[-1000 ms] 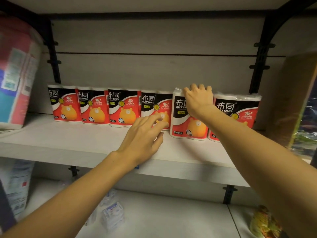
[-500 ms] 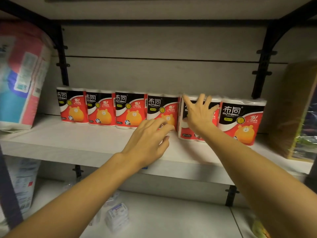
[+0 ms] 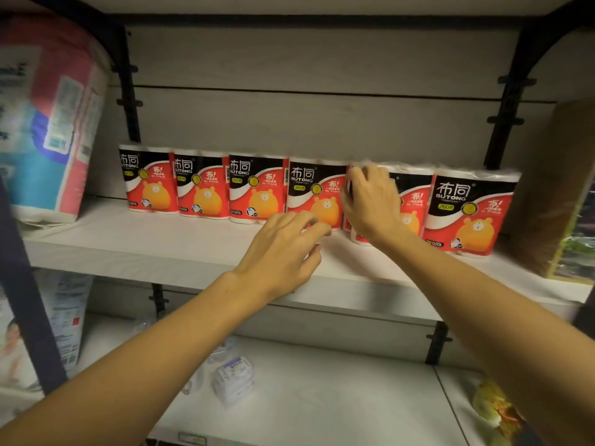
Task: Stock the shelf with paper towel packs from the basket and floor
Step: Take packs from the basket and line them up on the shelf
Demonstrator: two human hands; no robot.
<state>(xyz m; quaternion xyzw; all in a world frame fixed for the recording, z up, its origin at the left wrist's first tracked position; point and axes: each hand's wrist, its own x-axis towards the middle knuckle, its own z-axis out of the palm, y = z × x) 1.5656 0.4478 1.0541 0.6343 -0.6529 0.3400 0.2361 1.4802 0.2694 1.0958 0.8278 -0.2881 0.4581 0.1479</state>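
Observation:
Several red, black and white paper towel packs stand in a row at the back of the white shelf (image 3: 128,239). My right hand (image 3: 370,204) covers the front of the fifth pack (image 3: 410,201), with thumb and fingers curled round its upper left edge, between the fourth pack (image 3: 309,188) and the sixth pack (image 3: 467,214). My left hand (image 3: 283,249) hovers low over the shelf in front of the fourth pack. Its fingers are loosely bent and hold nothing, with the fingertips near that pack's bottom edge.
A big pink and blue wrapped bundle (image 3: 48,123) fills the shelf's left end. A brown box (image 3: 547,188) leans at the right end. Black brackets (image 3: 128,91) flank the bay. The lower shelf holds small tissue packets (image 3: 233,378) and a yellow-green bag (image 3: 495,410).
My right hand slid from the fifth pack's top to its front, then curled round its left edge. The pack moved back into line with the row. My left hand barely moved.

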